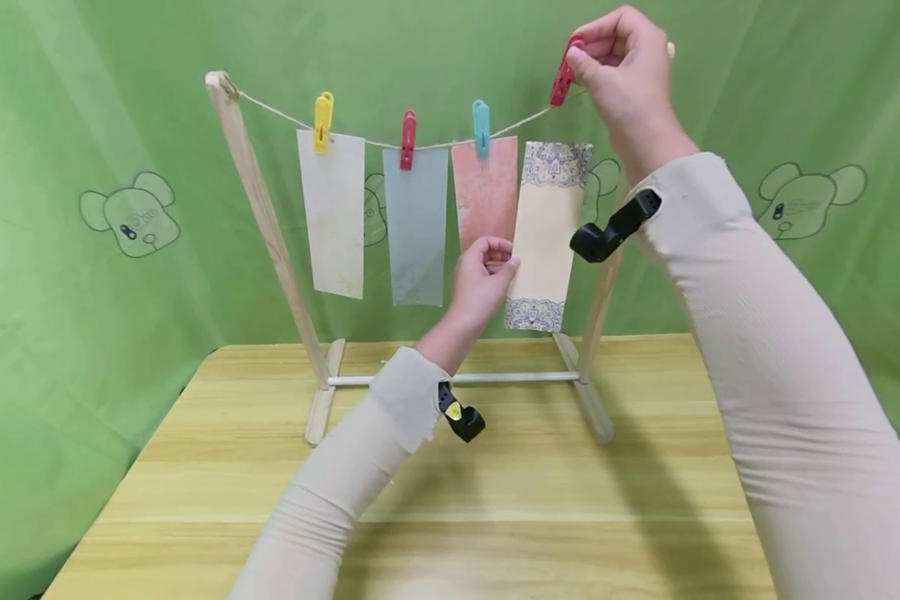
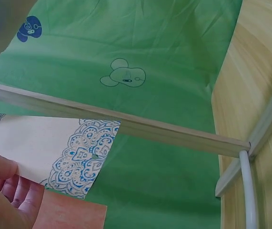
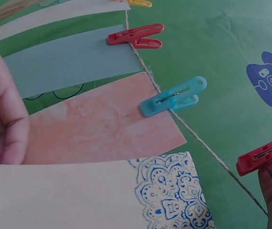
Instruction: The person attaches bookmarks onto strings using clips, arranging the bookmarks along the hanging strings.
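My left hand (image 1: 483, 283) pinches the left edge of a cream paper card (image 1: 546, 242) with blue lace patterns at both ends. The card hangs upright just below the string (image 1: 528, 119), its top edge apart from it in the right wrist view. Up at the right, my right hand (image 1: 630, 75) pinches a red clothespin (image 1: 564, 73) by its handle end. The nose of that clothespin is right at the string. Left of the cream card, a light blue clothespin (image 1: 482, 129) fastens a salmon paper card (image 3: 97, 121) to the string; my left hand partly covers this card.
Farther left hang a blue-grey card (image 1: 416, 233) under another red clothespin (image 1: 408, 140) and a white card (image 1: 337, 225) under a yellow clothespin (image 1: 323, 122). The wooden stand (image 1: 266, 225) with a white crossbar (image 1: 510, 377) stands on the wooden table (image 1: 495, 517), before a green curtain (image 1: 120, 100).
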Demonstrator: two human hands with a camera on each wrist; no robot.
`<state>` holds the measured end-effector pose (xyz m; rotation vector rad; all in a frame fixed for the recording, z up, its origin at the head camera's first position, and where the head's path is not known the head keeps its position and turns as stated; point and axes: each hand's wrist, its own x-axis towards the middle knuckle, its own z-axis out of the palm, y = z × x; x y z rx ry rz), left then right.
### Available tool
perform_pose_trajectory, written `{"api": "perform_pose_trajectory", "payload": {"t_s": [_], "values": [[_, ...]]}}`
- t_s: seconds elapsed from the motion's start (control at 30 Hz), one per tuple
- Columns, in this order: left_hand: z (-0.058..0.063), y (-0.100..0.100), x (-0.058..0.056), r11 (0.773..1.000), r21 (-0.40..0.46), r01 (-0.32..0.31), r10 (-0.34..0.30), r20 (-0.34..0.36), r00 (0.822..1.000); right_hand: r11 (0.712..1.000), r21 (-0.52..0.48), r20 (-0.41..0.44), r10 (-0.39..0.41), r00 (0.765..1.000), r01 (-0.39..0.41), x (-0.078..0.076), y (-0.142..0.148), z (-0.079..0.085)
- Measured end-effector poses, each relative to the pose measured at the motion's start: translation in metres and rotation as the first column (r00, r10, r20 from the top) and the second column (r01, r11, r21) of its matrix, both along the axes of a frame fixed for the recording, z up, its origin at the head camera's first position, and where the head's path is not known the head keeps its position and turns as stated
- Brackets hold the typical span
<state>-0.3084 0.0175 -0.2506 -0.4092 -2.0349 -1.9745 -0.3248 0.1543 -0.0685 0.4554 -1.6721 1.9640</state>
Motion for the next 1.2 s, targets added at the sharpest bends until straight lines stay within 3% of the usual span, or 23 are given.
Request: {"api": "perform_pose_trajectory", "payload": {"t_s": [0.3,0.73,1.2], "values": [[0.0005,0.0010,-0.0032,1.000,-0.010,-0.003,0.003,0.001,1.000,0.993,0.103,0.048,-0.062,0.997,0.056,-0.0040,0.0007,0.0018],[-0.0008,0.0019,-0.0080,1.000,0.004,-0.030,0.030,0.017,0.999,0.962,0.268,0.188,-0.101,0.977,0.047,-0.0056,0.0084,-0.0025],[0.0062,0.0077,-0.0075,0.999,0.042,-0.025,0.025,-0.009,1.000,0.966,0.258,0.304,-0.092,0.948,0.011,-0.0018,0.0082,0.0038]]}}
